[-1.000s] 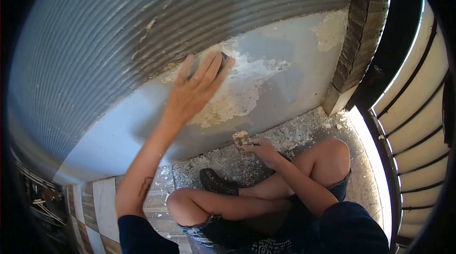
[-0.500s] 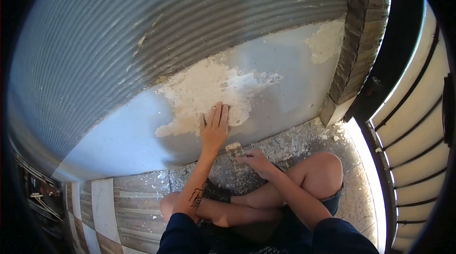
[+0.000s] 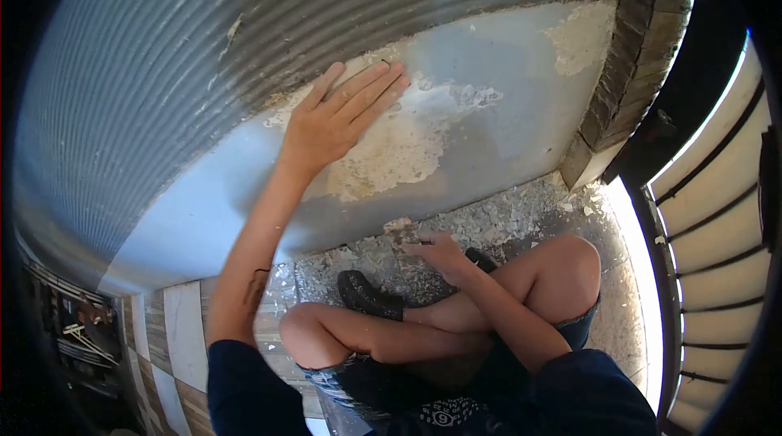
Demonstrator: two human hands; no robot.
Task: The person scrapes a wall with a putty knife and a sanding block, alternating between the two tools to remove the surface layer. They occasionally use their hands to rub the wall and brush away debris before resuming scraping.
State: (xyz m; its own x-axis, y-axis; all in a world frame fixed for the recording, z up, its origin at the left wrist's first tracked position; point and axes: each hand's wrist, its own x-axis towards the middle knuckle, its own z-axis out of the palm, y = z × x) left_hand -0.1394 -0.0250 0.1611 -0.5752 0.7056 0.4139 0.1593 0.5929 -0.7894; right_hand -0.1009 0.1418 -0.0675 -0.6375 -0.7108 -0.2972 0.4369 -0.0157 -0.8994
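Several fingers of left hand (image 3: 319,133), loosely spread, now higher on peeled patch (image 3: 399,160), nearer ribbed surface (image 3: 326,16); anything beneath unclear. Right hand (image 3: 441,253) still pinches crusted flat piece (image 3: 399,232), fingers nearly closed.

circled 6 or 9 (image 3: 442,418), on dark shirt (image 3: 407,394)

There are two hands: one left hand (image 3: 326,128), flat on one wall (image 3: 195,204), and one right hand (image 3: 441,253), holding one small block (image 3: 398,231). The wall's smooth lower part has two bare patches: one large patch (image 3: 399,160) around its middle and one smaller patch (image 3: 580,37) near its top right corner. The person has two sleeves (image 3: 248,391), two knees (image 3: 570,263) and two shoes (image 3: 366,296). One pillar (image 3: 639,61) lines the wall's right edge, beside one barred gate (image 3: 717,248). Flakes (image 3: 497,232) on the floor are too many to count.
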